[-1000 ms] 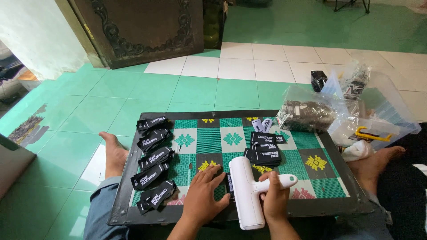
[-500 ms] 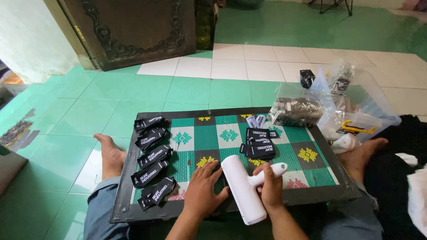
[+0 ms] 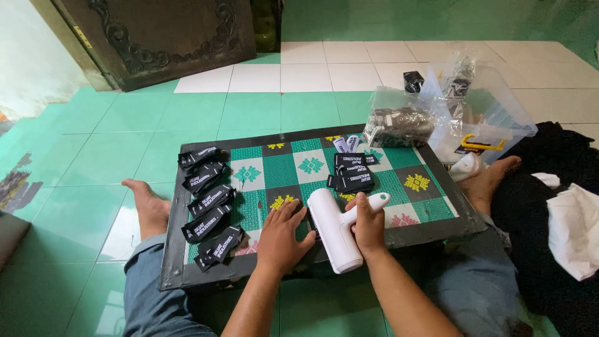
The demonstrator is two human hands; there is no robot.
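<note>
My right hand (image 3: 369, 226) grips the handle of a white lint roller (image 3: 334, 229), whose drum lies on the near edge of a low board (image 3: 293, 168) patterned in green and white squares. My left hand (image 3: 282, 236) rests flat on the board just left of the roller, fingers spread, holding nothing. Between the two hands something small and dark is mostly hidden. A column of black tags (image 3: 209, 203) with white print runs down the board's left side. Another small stack of black tags (image 3: 353, 177) sits just beyond the roller.
Clear plastic bags (image 3: 402, 122) and a clear plastic tub (image 3: 483, 118) stand off the board's far right corner. Black cloth (image 3: 549, 206) with a white piece (image 3: 574, 228) on it lies at the right. My bare feet (image 3: 145, 209) flank the board. A dark carved panel (image 3: 168, 34) stands at the back.
The view has shifted and tilted slightly. The roller in my right hand has swung a little, with the handle pointing more to the upper right. My left hand stays flat beside it.
</note>
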